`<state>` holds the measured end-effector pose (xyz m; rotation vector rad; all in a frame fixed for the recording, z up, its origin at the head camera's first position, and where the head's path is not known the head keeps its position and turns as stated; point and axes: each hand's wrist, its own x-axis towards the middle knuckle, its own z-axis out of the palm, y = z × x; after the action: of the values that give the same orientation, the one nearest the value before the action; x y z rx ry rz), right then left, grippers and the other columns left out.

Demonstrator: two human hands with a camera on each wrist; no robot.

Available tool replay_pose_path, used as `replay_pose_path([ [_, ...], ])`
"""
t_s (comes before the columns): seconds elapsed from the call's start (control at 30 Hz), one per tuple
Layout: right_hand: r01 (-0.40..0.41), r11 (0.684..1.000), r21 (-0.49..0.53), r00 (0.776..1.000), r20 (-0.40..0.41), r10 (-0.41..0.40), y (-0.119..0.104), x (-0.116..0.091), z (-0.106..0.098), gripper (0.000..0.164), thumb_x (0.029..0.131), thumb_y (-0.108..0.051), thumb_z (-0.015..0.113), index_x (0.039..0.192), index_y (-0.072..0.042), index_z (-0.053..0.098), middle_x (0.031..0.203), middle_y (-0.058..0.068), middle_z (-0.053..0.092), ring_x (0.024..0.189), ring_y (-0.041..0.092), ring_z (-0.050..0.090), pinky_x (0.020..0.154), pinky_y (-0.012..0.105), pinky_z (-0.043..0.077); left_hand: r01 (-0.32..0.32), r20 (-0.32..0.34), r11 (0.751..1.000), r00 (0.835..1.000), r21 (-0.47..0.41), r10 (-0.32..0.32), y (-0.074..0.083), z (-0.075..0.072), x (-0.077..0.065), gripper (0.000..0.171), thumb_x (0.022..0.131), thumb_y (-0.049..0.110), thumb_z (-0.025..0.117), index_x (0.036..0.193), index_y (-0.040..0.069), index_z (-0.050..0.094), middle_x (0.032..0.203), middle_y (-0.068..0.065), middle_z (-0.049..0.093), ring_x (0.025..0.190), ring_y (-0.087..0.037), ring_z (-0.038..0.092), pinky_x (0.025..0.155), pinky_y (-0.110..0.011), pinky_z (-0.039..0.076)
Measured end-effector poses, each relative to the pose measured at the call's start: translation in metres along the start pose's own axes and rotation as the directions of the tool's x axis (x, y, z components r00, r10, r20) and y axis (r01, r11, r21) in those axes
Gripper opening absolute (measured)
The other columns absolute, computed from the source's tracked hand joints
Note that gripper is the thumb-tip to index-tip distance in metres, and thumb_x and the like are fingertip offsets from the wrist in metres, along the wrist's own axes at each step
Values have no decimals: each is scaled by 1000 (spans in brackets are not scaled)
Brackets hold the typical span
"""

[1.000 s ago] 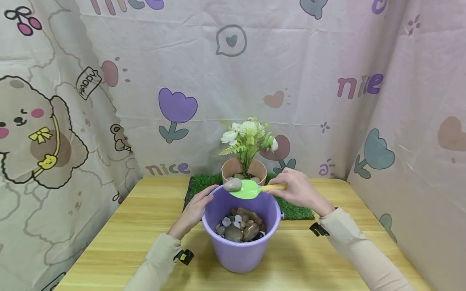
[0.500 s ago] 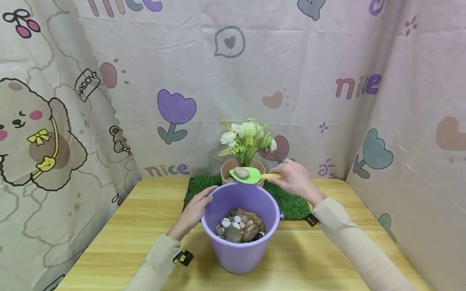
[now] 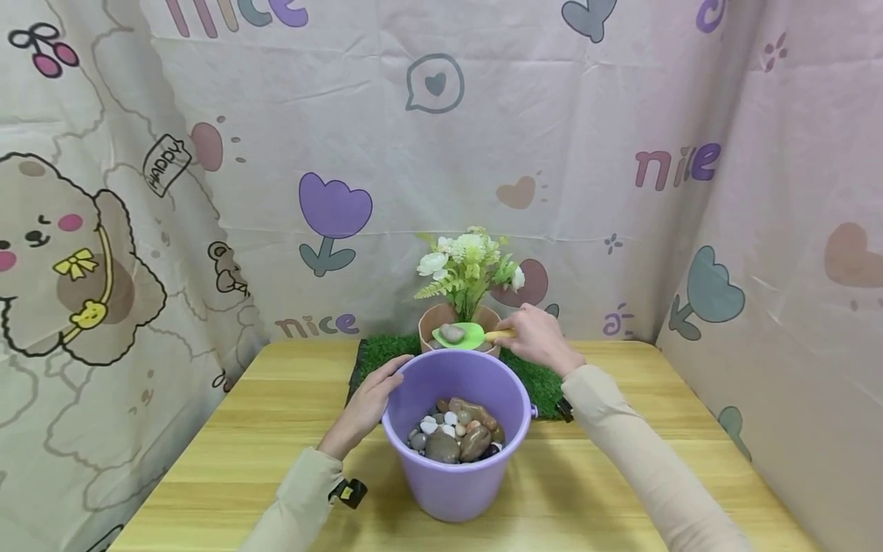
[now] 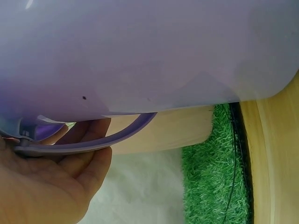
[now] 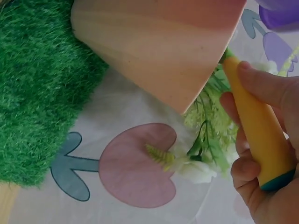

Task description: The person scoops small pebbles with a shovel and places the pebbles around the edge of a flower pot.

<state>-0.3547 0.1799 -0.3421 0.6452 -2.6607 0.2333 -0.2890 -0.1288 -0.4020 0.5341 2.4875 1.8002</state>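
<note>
My left hand (image 3: 369, 395) gripped the round purple plastic bucket (image 3: 455, 491) at its left edge, likely to steady it. My right hand (image 3: 538, 337) wrapped round the yellow handle of a green-bladed trowel (image 3: 472, 337), kept near level, I judged, so the smooth grey stone (image 3: 451, 333) wouldn't roll off. The blade sat just beyond the bucket, at the mouth of the peach tapered flowerpot (image 5: 154, 56) (contact with it, I couldn't tell). Glossy mixed pebbles (image 3: 441, 445) lay inside the bucket.

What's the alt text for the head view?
A person's right hand holds a green scoop bearing a stone at the mouth of a flowerpot with white flowers; the left hand grips a purple bucket of stones on a wooden table.
</note>
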Motion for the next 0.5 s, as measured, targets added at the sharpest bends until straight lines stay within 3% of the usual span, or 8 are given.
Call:
replay_pose_path([
  [0.27,53,998,-41,996,74,-50,-12,11,6,15,84,-37,77,94,-27,80,87,-11,74,81,15,54,62,32,46,5,2,1000,1000,-12,-5,-1,-1,0,42,106,21,36,146,13,46,146,-12,49,128,-33,53,102,-50,45],
  [0.5,155,986,-64,986,74,-151,-17,13,4,6,84,-29,78,86,-25,81,75,-11,71,76,16,49,60,32,43,5,-4,1000,1000,-26,-6,-2,1,0,41,106,20,37,145,13,47,145,-13,50,127,-33,54,101,-49,46],
])
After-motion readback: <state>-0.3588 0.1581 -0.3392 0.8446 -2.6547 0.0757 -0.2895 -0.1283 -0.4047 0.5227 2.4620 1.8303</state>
